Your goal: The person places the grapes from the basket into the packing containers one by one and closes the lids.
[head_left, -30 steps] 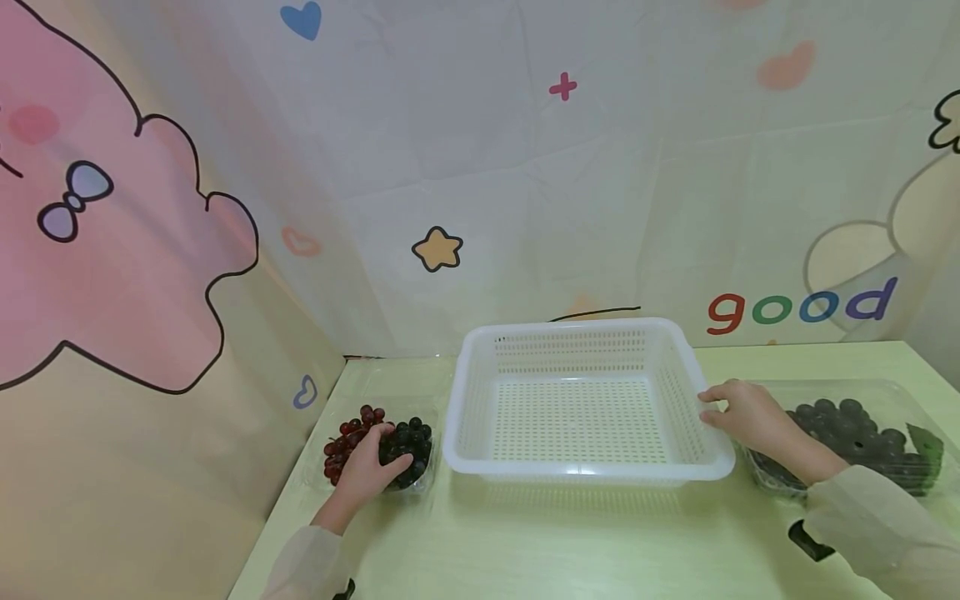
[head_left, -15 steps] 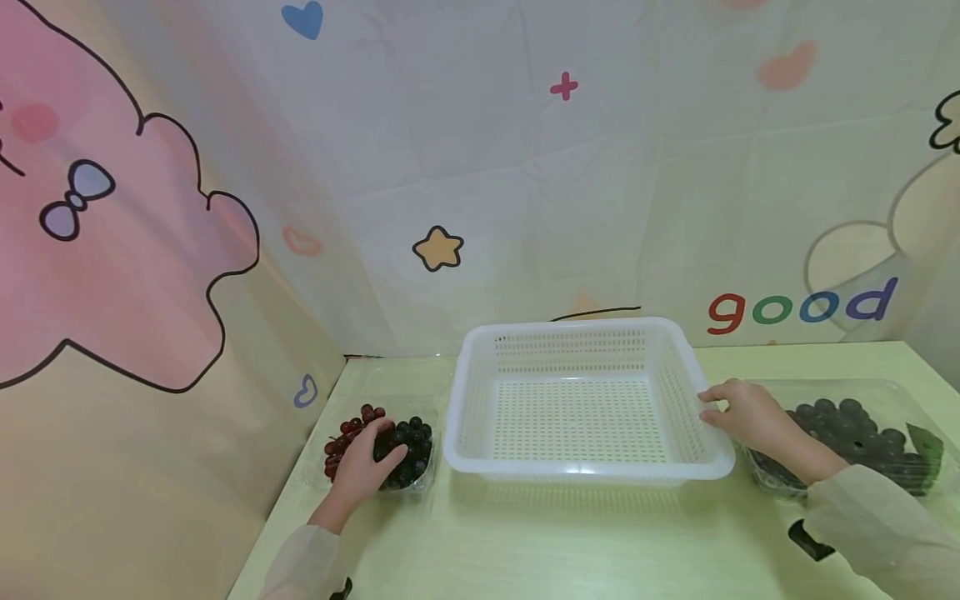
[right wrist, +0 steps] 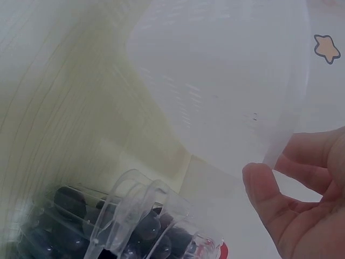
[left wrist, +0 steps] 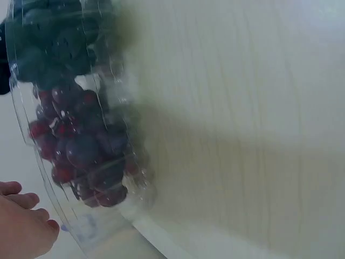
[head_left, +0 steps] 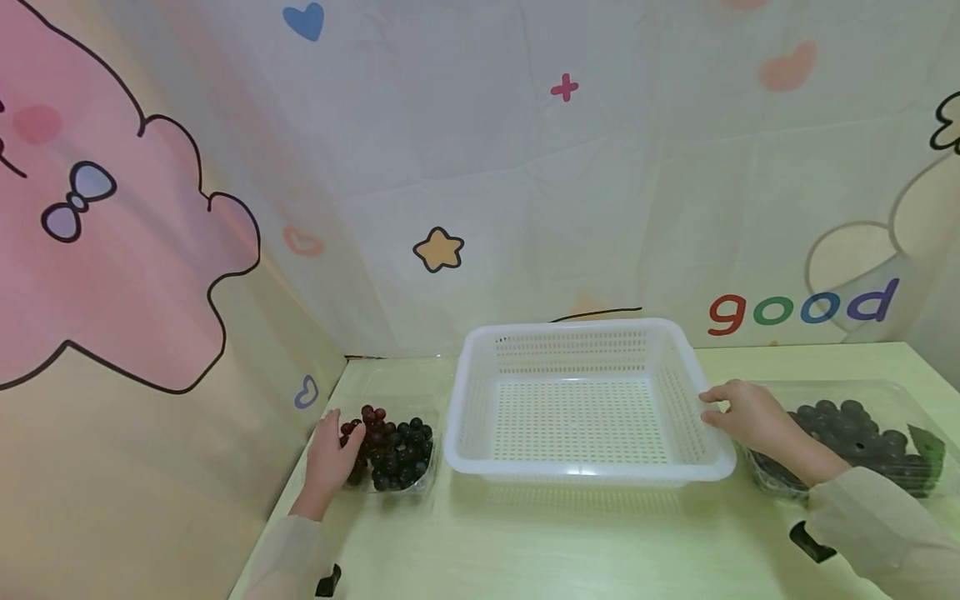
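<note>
My left hand (head_left: 327,457) is at the left side of a clear plastic container (head_left: 432,414), its fingers extended and thumb apart, overlapping some red grapes (head_left: 369,414). Dark grapes (head_left: 405,454) fill the container's right half. In the left wrist view, the fingertips (left wrist: 32,208) show beside the container's rim, with the red grapes (left wrist: 81,148) behind clear plastic. My right hand (head_left: 757,421) holds the right rim of a white perforated basket (head_left: 585,472). Its thumb (right wrist: 261,181) and fingers lie on either side of that rim in the right wrist view.
Right of the basket stands a larger clear container (head_left: 892,390) with dark grapes (head_left: 851,427) and a green leaf (head_left: 927,450), partly behind my right forearm. A printed backdrop (head_left: 525,208) rises behind the pale table (head_left: 570,542).
My left hand has moved left, from over the dark grapes to the container's left side beside the red grapes. My right hand and the basket have stayed in place.
</note>
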### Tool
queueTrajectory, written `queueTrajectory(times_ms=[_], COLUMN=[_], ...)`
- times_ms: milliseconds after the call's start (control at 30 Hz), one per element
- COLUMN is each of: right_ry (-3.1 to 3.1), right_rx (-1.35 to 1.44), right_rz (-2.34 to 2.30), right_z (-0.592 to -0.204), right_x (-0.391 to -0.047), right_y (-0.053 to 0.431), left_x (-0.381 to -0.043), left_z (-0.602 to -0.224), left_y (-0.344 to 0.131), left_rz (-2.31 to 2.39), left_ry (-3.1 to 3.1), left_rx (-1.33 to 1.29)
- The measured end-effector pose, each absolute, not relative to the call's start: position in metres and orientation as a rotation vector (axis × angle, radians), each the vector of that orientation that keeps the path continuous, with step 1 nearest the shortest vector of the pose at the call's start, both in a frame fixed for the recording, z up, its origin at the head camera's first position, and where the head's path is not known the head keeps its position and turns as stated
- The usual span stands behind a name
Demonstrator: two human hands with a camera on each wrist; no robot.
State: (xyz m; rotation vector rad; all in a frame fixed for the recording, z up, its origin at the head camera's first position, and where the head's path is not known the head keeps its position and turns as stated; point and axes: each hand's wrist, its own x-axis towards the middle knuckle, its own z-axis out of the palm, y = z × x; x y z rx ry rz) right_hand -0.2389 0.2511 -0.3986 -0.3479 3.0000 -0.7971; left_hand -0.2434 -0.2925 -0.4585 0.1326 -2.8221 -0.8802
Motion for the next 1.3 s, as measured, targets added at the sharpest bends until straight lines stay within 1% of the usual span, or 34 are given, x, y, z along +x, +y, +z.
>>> queueTrajectory(times_ms=[267,833,1167,1300], right_ry=[3.006,3.04,3.054,3.056], right_rx=[-0.34,-0.337,-0.349,-0.349], right_rz=[-0.813,-0.805,-0.797,-0.791], right_z=[-0.4,-0.402,-0.4,-0.399], right_x=[-0.241,-0.248,-0.25,-0.251], right_y=[0.252,0.254,0.255,0.255], left_x=[-0.245,-0.241,-0.244,-0.244], left_z=[-0.463,-0.448,-0.45,-0.45], left_y=[-0.309,-0.313,-0.32,-0.322], left_rz=[-0.884,-0.743,-0.714,-0.689], left_ry=[-2.85,-2.881,-2.896,-2.892], left_rx=[0.187,0.328,0.419,0.408])
